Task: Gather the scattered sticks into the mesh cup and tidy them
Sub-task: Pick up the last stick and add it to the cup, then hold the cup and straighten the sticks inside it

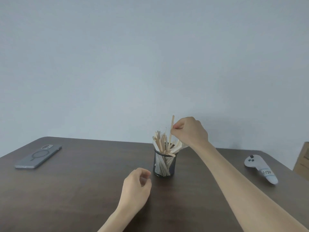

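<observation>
- Near the middle of the dark wooden table: black mesh cup, upright, crowded with wooden sticks fanning above the rim.
- Above the cup: right hand, pinching one long stick between thumb and fingertips, near upright, lower end down among the others.
- Just left of the cup's base: left hand, loosely curled, holding nothing, not touching the cup.
- Far left: grey phone, face down.
- Far right: grey handheld controller, flat; cardboard box at the edge.

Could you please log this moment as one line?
right hand: pinching wooden stick above mesh cup | left hand: empty, on table
</observation>
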